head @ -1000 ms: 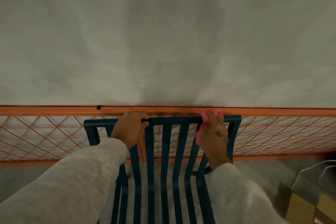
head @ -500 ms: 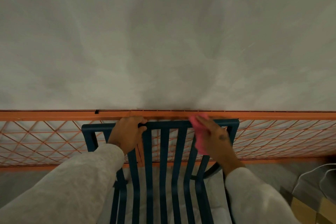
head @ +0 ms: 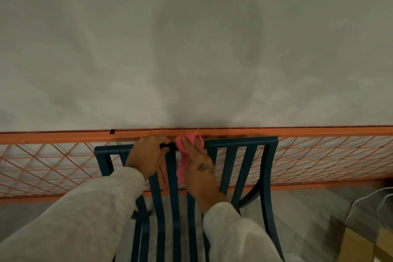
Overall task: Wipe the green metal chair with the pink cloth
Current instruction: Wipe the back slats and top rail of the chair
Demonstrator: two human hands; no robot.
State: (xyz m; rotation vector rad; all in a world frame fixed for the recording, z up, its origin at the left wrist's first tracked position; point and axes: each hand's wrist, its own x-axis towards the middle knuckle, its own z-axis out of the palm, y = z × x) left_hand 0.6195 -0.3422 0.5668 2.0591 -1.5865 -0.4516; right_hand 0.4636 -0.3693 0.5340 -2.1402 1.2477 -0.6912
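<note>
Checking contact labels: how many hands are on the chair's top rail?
2. The left hand grips the top rail left of centre. The right hand presses the pink cloth onto it alongside.

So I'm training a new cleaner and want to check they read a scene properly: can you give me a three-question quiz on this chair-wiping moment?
1. True or false: the left hand grips the top rail of the dark green slatted metal chair.
2. Which hand presses the crumpled pink cloth on the rail: A left, B right?
3. Fill in: behind the chair runs an orange ___ fence.

Key: 1 true; 2 B; 3 mesh.
</note>
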